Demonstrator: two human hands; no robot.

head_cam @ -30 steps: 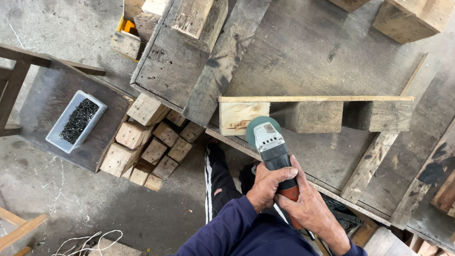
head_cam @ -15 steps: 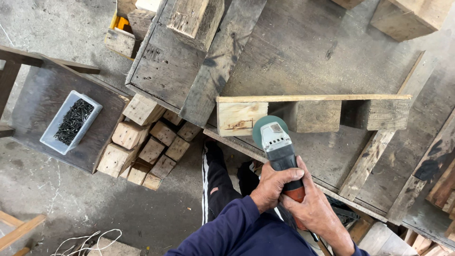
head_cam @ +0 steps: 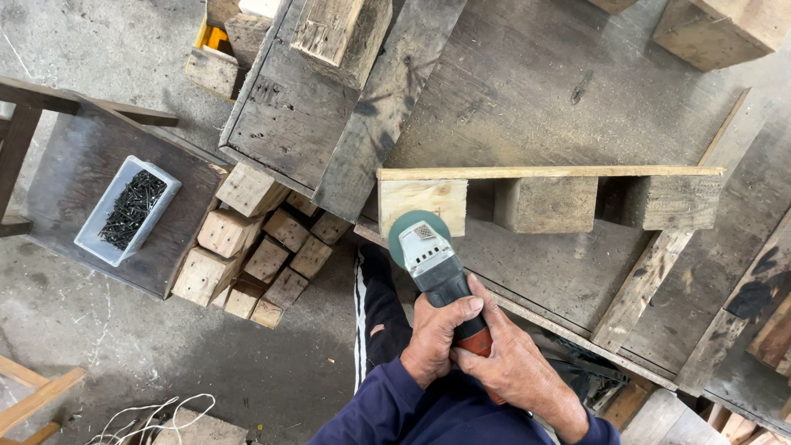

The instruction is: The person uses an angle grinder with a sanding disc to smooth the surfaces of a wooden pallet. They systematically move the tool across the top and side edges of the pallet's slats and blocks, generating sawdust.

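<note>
Angle grinder (head_cam: 432, 259) handle hiding under both gripping fists, left hand (head_cam: 435, 336) overlapping right hand (head_cam: 515, 367), long axis pointing up-left, green disc touching pale wooden block (head_cam: 422, 202) on counter (head_cam: 544, 99)

The desk (head_cam: 577, 74) is grey, weathered wood, rough and matt. The plank (head_cam: 544, 172) and left block (head_cam: 424, 202) are pale, fresh-cut wood. The grinder (head_cam: 432, 259) has a matt silver metal head, a green disc and a dark plastic body. The tray (head_cam: 95, 239) is pale plastic holding dull black screws (head_cam: 132, 210). The floor (head_cam: 82, 330) is rough concrete.
</note>
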